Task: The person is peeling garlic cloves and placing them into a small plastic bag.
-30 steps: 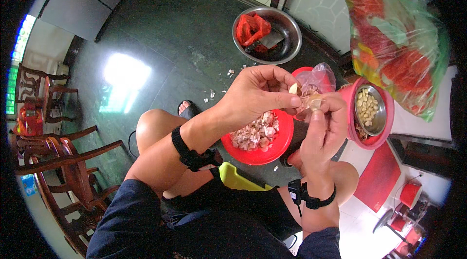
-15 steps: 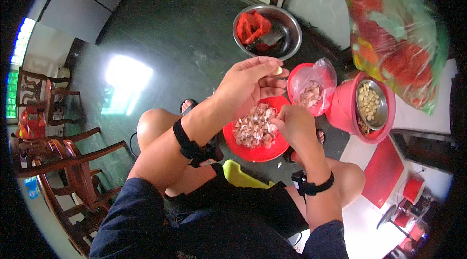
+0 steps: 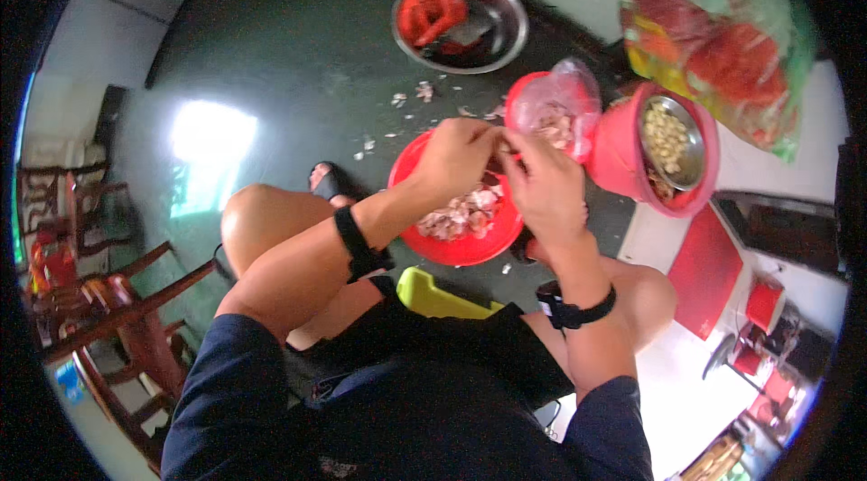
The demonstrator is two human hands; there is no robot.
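My left hand [image 3: 459,156] and my right hand [image 3: 547,187] meet at the fingertips above a red basin [image 3: 456,255]. Both are closed in a pinch; whatever lies between them is hidden by the fingers and some blur. Half a second ago a pale garlic clove showed in my left fingers. Garlic pieces and papery skins [image 3: 465,214] fill the basin below. Off to the right, peeled garlic cloves [image 3: 666,142] lie in a steel bowl [image 3: 696,165], which rests in the mouth of a pink bucket [image 3: 619,140].
A smaller red tub [image 3: 522,102] with a clear plastic bag holds more skins. Beyond stands a steel basin [image 3: 510,16] with a red net bag [image 3: 430,16]. A large plastic bag [image 3: 731,47] hangs at the upper right. Wooden chairs [image 3: 144,336] stand left; skins [image 3: 424,91] litter the floor.
My left hand has turned over and closed, coming together with my right hand, which has risen to meet it. The garlic clove is out of sight. The whole view has shifted slightly.
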